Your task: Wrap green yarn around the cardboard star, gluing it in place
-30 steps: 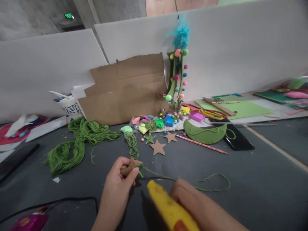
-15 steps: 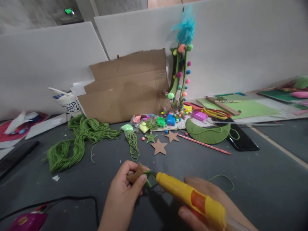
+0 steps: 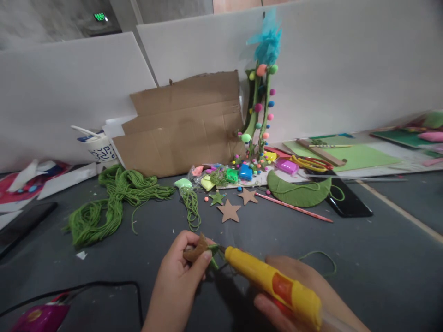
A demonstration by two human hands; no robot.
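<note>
Head cam: cardboard piece (image 3: 194,254) w/ green yarn (image 3: 214,264), low ctr over table (image 3: 114,258), pinched in L hand (image 3: 183,267), thumb to fingers; R hand (image 3: 306,276) wrapped round yellow glue gun (image 3: 254,268), tip (image 3: 222,249) by yarn; 2 cardboard stars (image 3: 229,211) farther back.

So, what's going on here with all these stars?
A person's left hand pinches what looks like a cardboard star, partly covered in green. Their right hand holds a yellow glue gun with its tip right by the green part. Two plain stars and a small green star lie on the table beyond.
</note>
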